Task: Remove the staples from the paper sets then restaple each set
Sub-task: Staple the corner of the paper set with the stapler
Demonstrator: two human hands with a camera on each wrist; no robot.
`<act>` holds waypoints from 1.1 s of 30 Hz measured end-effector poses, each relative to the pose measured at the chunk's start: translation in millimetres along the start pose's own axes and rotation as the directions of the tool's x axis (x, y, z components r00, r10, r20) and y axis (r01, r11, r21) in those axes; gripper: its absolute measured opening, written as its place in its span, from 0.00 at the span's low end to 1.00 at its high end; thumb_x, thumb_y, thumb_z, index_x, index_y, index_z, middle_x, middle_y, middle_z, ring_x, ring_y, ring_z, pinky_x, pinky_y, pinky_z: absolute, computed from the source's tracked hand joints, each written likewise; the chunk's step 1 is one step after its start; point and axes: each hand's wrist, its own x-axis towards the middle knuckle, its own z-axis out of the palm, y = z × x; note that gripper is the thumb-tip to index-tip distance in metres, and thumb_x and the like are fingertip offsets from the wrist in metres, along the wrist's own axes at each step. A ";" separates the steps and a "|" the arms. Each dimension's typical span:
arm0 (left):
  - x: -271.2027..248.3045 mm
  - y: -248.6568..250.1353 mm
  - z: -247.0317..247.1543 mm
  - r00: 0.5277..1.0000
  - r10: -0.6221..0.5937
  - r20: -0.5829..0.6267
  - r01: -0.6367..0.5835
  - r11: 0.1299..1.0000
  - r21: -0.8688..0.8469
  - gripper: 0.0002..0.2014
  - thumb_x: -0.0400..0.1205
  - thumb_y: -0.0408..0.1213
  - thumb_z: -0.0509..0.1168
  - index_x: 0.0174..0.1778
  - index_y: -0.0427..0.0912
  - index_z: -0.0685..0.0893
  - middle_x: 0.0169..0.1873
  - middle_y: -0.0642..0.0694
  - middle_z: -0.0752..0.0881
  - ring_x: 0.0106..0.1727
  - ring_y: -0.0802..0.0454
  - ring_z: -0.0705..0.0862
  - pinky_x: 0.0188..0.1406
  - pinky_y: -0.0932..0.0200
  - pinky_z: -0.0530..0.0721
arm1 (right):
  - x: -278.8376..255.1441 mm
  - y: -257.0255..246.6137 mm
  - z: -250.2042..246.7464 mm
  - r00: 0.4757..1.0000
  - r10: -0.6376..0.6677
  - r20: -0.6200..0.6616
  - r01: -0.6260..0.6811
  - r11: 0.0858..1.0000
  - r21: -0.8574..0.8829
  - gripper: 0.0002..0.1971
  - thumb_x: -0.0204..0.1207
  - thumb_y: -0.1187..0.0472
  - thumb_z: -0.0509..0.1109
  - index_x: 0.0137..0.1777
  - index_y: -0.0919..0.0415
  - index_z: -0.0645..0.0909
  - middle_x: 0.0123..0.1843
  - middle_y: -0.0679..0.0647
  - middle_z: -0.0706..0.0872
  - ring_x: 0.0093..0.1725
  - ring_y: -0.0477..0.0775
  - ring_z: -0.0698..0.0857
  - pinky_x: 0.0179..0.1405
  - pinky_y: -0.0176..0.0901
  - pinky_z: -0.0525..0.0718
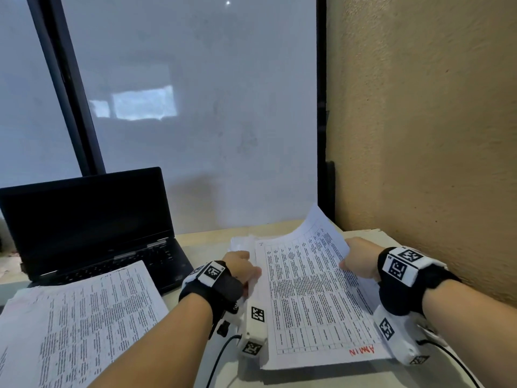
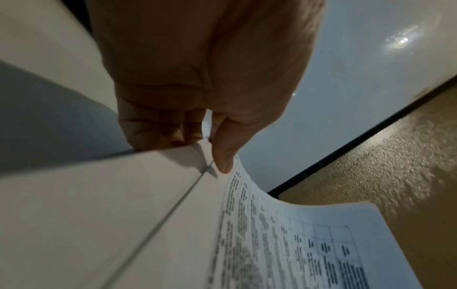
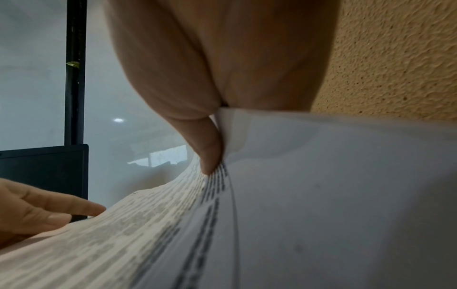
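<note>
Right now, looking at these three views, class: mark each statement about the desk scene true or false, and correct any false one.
1. Both hands hold the same paper set. True.
2. The laptop has a lit screen showing a document. False: its screen is dark.
3. The right hand pinches the set's right edge with its thumb on top. True.
4. Red handwriting sits at the sheet's near edge. True.
5. The left hand holds a stapler. False: it pinches the paper's left edge; no stapler shows.
</note>
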 end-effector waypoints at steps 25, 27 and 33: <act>-17.3 3.4 -8.1 0.967 0.192 -0.170 -0.234 0.929 -0.287 0.10 0.81 0.21 0.61 0.40 0.37 0.86 0.37 0.35 0.86 0.37 0.43 0.81 0.38 0.53 0.84 | 3.4 12.1 -6.8 0.997 -0.042 -0.065 0.065 0.916 0.396 0.17 0.77 0.71 0.70 0.65 0.63 0.79 0.59 0.58 0.87 0.59 0.59 0.84 0.66 0.55 0.79; -28.2 3.7 -15.3 0.964 0.220 -0.148 -0.264 0.841 -0.473 0.12 0.84 0.21 0.57 0.52 0.34 0.85 0.50 0.32 0.88 0.48 0.36 0.86 0.51 0.40 0.87 | -4.1 6.1 -12.4 0.991 -0.055 -0.118 0.111 0.832 0.544 0.16 0.76 0.70 0.73 0.62 0.63 0.78 0.56 0.56 0.86 0.56 0.56 0.84 0.64 0.54 0.79; -68.2 30.9 -36.3 0.893 0.372 -0.253 -0.448 0.687 -0.572 0.10 0.88 0.31 0.57 0.64 0.39 0.78 0.58 0.38 0.87 0.56 0.40 0.88 0.52 0.44 0.88 | -37.0 -32.3 -27.8 0.934 -0.154 -0.323 0.342 0.649 0.680 0.11 0.78 0.70 0.70 0.57 0.57 0.81 0.53 0.52 0.88 0.50 0.50 0.86 0.49 0.42 0.80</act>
